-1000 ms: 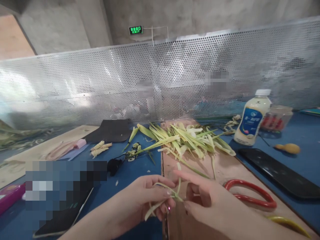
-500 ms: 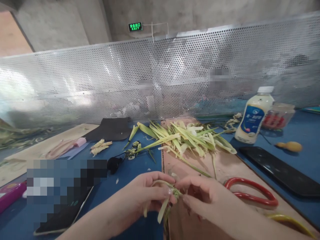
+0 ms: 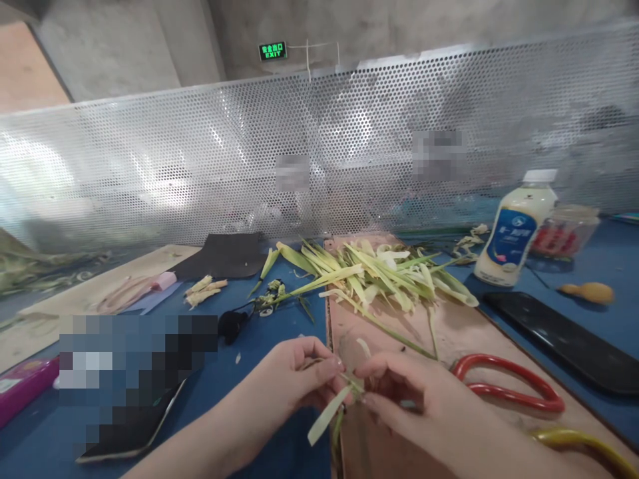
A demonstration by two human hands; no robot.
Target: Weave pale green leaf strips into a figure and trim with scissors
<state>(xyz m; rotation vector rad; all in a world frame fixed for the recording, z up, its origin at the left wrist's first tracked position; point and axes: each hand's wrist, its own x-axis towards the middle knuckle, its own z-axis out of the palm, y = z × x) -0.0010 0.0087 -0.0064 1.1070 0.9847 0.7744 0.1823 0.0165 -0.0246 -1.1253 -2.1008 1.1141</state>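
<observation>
My left hand [image 3: 294, 379] and my right hand [image 3: 414, 399] meet low in the middle, over the near end of a brown board [image 3: 464, 332]. Both pinch the same pale green leaf strip [image 3: 327, 416], whose loose end hangs down to the left below my fingers. A pile of green and yellow leaf strips [image 3: 379, 273] lies across the far end of the board. Red-handled scissors [image 3: 509, 389] rest on the board just right of my right hand.
A white drink bottle [image 3: 516, 229], a clear jar [image 3: 564, 233], a yellow object [image 3: 589, 293] and a black tray [image 3: 569, 342] stand to the right. A phone [image 3: 134, 426], a pink box [image 3: 24, 386] and a black clip [image 3: 232, 326] lie left. A perforated metal screen [image 3: 150, 166] closes the back.
My right hand's fingers have curled from stretched out to a pinch against the left hand. The strip's loose end now hangs lower and to the left.
</observation>
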